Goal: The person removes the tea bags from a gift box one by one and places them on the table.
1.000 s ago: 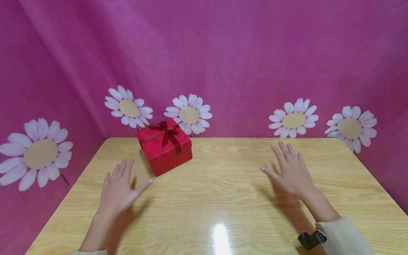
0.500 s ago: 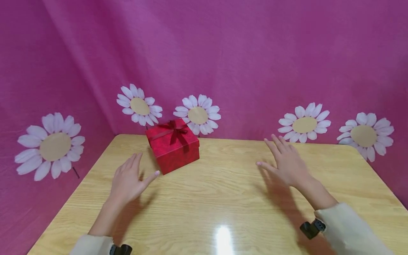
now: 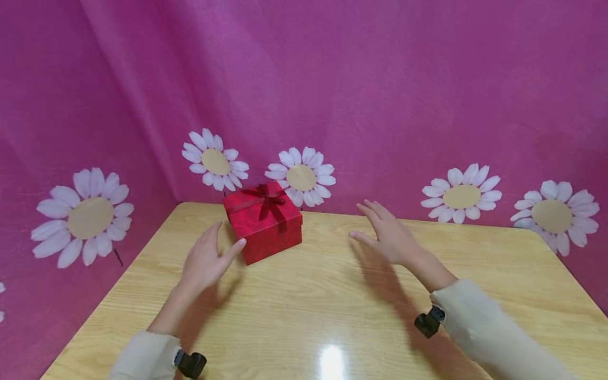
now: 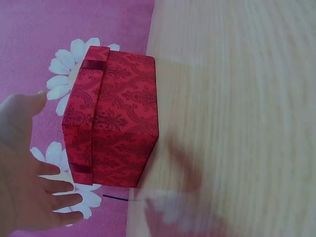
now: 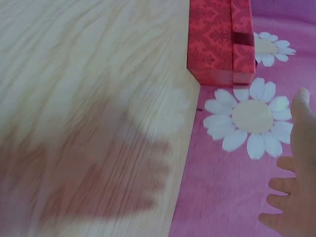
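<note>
A red gift box (image 3: 273,235) with a damask pattern, a lid and a dark red ribbon bow (image 3: 268,199) sits at the back left of the wooden table. My left hand (image 3: 205,261) hovers at the box's near left side, fingers extended and thumb spread, the thumb tip overlapping the box's front corner in the head view. In the left wrist view the box (image 4: 121,113) shows beside that hand (image 4: 29,173), a gap between them. To the right of the box my right hand (image 3: 391,237) is held over the table, fingers straight, holding nothing.
The light wood table (image 3: 304,311) stretches out under both hands, with a bright reflection near its front. Behind and to the left hangs a magenta cloth (image 3: 380,105) with white daisy shapes (image 3: 462,195). Dark wrist cameras (image 3: 429,322) sit at both beige sleeves.
My right hand has moved left toward the box, and my left hand has come forward, close to its left side. The head view has shifted slightly. The box stays put.
</note>
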The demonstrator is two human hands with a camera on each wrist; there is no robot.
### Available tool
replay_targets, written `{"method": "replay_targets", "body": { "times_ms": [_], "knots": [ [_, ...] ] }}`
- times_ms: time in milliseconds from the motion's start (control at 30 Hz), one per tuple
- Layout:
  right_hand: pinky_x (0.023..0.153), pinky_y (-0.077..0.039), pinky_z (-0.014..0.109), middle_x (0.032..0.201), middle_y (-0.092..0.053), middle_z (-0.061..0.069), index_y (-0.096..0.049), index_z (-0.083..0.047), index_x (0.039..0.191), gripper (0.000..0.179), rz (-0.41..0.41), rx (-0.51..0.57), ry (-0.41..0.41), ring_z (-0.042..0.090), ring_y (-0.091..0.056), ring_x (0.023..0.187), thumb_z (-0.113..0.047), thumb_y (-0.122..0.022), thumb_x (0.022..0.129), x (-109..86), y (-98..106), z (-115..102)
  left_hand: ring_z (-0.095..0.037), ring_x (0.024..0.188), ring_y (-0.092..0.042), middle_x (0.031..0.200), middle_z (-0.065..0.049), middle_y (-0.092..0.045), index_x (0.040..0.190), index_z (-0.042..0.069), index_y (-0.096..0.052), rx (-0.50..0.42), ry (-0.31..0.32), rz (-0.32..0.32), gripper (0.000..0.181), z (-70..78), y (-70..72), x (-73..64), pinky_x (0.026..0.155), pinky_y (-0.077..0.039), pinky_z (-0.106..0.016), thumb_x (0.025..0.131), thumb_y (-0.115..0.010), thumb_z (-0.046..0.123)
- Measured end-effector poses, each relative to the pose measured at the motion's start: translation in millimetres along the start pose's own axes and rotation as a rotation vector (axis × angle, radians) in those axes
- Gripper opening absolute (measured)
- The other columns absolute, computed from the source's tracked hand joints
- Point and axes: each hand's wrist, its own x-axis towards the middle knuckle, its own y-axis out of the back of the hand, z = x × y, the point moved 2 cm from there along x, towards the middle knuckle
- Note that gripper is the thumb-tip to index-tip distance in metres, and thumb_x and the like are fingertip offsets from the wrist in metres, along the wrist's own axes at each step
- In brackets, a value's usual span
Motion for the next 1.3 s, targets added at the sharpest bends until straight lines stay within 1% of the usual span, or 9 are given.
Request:
{"method": "replay_targets", "body": {
  "times_ms": [167, 367, 633, 800, 867, 967, 1100, 1200, 1300],
  "knots": [
    [0.117, -0.028, 0.058, 0.155, -0.031, 0.020, -0.033, -0.005, 0.148, 0.067, -0.024, 0.110, 0.003, 0.039, -0.025, 0.145, -0.044, -0.052, 0.096, 21.8, -8.3, -16.4, -0.041, 0.142, -0.030, 0.153, -0.025, -0.032, 0.149, -0.002, -0.024, -0.120, 0.080, -0.033, 0.078, 4.6, -4.1, 8.8, 0.117, -0.029, -0.057, 0.096, -0.045, 0.051],
    [0.118, -0.031, 0.053, 0.149, -0.042, 0.021, -0.038, 0.000, 0.144, 0.060, -0.048, 0.249, 0.027, 0.037, -0.036, 0.141, -0.037, -0.050, 0.099, 47.6, -20.2, -37.7, -0.039, 0.136, -0.042, 0.148, -0.025, -0.040, 0.146, -0.002, -0.030, -0.328, 0.126, -0.045, 0.070, 10.5, -10.5, 16.2, 0.113, -0.038, -0.052, 0.097, -0.049, 0.044],
    [0.112, -0.040, 0.048, 0.144, -0.050, 0.017, -0.043, -0.002, 0.142, 0.051, -0.086, 0.430, -0.034, 0.035, -0.047, 0.134, -0.033, -0.045, 0.101, 67.1, -38.7, -55.7, -0.038, 0.133, -0.047, 0.144, -0.025, -0.044, 0.141, -0.004, -0.033, -0.538, 0.260, 0.029, 0.060, 19.3, -20.8, 21.4, 0.112, -0.040, -0.047, 0.096, -0.053, 0.031],
    [0.109, -0.045, 0.046, 0.142, -0.051, 0.019, -0.044, -0.001, 0.141, 0.048, -0.121, 0.615, -0.085, 0.035, -0.051, 0.130, -0.028, -0.045, 0.102, 73.5, -49.2, -64.9, -0.037, 0.129, -0.050, 0.138, -0.025, -0.049, 0.136, -0.004, -0.040, -0.633, 0.319, 0.111, 0.051, 21.4, -24.7, 23.7, 0.111, -0.041, -0.045, 0.095, -0.055, 0.021],
    [0.110, -0.043, 0.047, 0.145, -0.047, 0.021, -0.041, 0.002, 0.142, 0.047, -0.148, 0.749, -0.108, 0.036, -0.048, 0.132, -0.024, -0.042, 0.103, 75.3, -53.3, -67.9, -0.036, 0.125, -0.054, 0.134, -0.025, -0.053, 0.133, -0.004, -0.045, -0.653, 0.326, 0.150, 0.046, 20.8, -26.0, 23.5, 0.106, -0.046, -0.042, 0.094, -0.057, 0.017],
    [0.113, -0.039, 0.047, 0.148, -0.041, 0.023, -0.037, 0.006, 0.144, 0.047, -0.184, 0.953, -0.157, 0.037, -0.043, 0.136, -0.019, -0.037, 0.104, 76.6, -58.3, -70.7, -0.035, 0.119, -0.058, 0.130, -0.025, -0.058, 0.129, -0.003, -0.052, -0.674, 0.340, 0.194, 0.042, 19.3, -27.6, 22.1, 0.089, -0.053, -0.023, 0.092, -0.059, 0.014],
    [0.114, -0.038, 0.046, 0.148, -0.041, 0.025, -0.036, 0.010, 0.142, 0.046, -0.184, 1.051, -0.210, 0.038, -0.043, 0.136, -0.017, -0.037, 0.104, 74.9, -58.9, -71.8, -0.032, 0.118, -0.060, 0.129, -0.024, -0.060, 0.129, -0.002, -0.055, -0.709, 0.353, 0.208, 0.042, 16.6, -29.3, 20.7, 0.069, -0.046, -0.004, 0.091, -0.061, 0.014],
    [0.114, -0.038, 0.045, 0.147, -0.043, 0.024, -0.038, 0.009, 0.141, 0.045, -0.184, 1.056, -0.227, 0.038, -0.045, 0.134, -0.015, -0.040, 0.104, 72.5, -56.7, -71.2, -0.031, 0.120, -0.060, 0.131, -0.023, -0.060, 0.131, 0.000, -0.055, -0.743, 0.359, 0.186, 0.043, 15.3, -28.8, 21.4, 0.080, -0.055, -0.013, 0.091, -0.061, 0.014],
    [0.114, -0.038, 0.044, 0.147, -0.044, 0.022, -0.040, 0.007, 0.141, 0.044, -0.187, 1.071, -0.243, 0.037, -0.047, 0.134, -0.014, -0.042, 0.103, 70.7, -54.3, -70.4, -0.031, 0.121, -0.059, 0.133, -0.022, -0.058, 0.132, 0.000, -0.054, -0.771, 0.359, 0.167, 0.043, 14.6, -26.9, 23.1, 0.091, -0.057, -0.027, 0.092, -0.061, 0.013]
  ]
}}
